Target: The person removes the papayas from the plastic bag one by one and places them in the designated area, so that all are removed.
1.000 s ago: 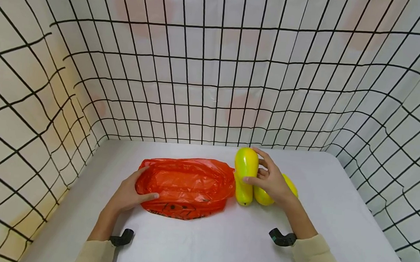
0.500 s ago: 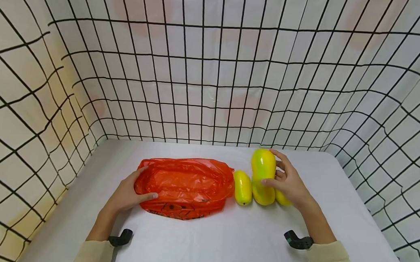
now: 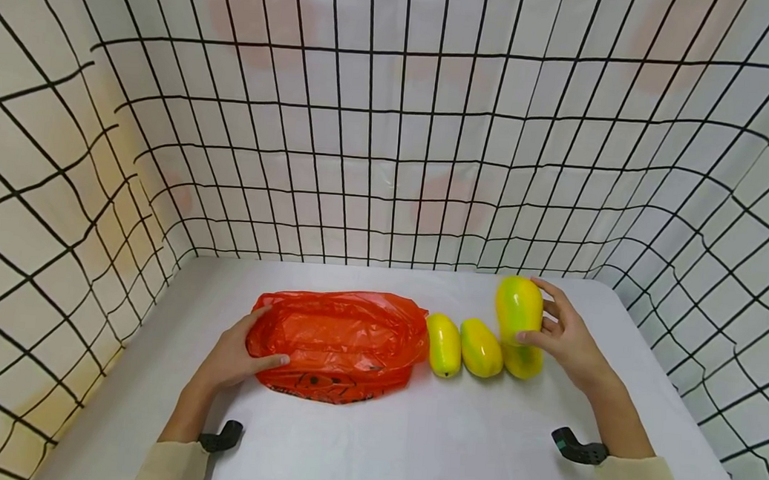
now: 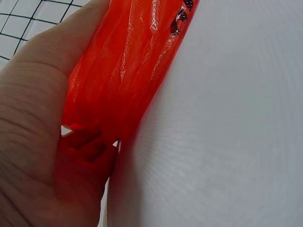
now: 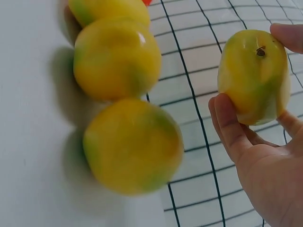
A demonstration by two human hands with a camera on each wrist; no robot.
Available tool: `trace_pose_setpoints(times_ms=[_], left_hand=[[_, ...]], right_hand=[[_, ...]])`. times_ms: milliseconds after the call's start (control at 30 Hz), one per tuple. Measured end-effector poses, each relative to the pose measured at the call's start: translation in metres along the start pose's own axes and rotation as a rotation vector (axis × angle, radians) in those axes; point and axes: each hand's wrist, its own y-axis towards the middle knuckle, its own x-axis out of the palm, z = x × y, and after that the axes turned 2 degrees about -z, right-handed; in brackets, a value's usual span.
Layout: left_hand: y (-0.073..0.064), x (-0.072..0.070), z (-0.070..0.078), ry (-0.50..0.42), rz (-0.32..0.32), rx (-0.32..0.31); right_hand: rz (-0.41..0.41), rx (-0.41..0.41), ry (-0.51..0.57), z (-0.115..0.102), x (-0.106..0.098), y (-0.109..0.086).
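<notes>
My right hand [image 3: 568,340] holds a yellow-green mango [image 3: 519,309] between thumb and fingers. In the right wrist view the held mango [image 5: 255,78] shows its dark stem spot. Three more mangoes lie in a row on the table: a left one [image 3: 444,346], a middle one [image 3: 482,349] and a right one [image 3: 523,361], which the held one partly covers in the head view. My left hand [image 3: 235,350] grips the left end of a red plastic bag [image 3: 344,334], whose mouth is spread wide. Some left fingers show through the red film [image 4: 87,156] in the left wrist view.
A white-covered table [image 3: 397,449] carries everything. Black wire grid [image 3: 392,136] over pale cloth rises at the back and on both sides. The left mango lies right by the bag's right end.
My right hand has carried the mango rightward, from over the left mango, past the middle one, to the right one. The left hand and the bag have stayed in place.
</notes>
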Motion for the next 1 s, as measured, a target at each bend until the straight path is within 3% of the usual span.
trace_pose_setpoints(times_ms=[533, 833, 1000], left_hand=[[0.000, 0.001, -0.001, -0.002, 0.003, 0.002], [0.000, 0.001, -0.001, 0.004, -0.006, -0.011], [0.000, 0.001, -0.001, -0.001, -0.003, -0.010]], right_hand=[[0.060, 0.032, -0.027, 0.028, -0.038, -0.017], [0.054, 0.138, -0.106, 0.051, -0.056, -0.021], [0.054, 0.184, -0.080, 0.063, -0.057, -0.023]])
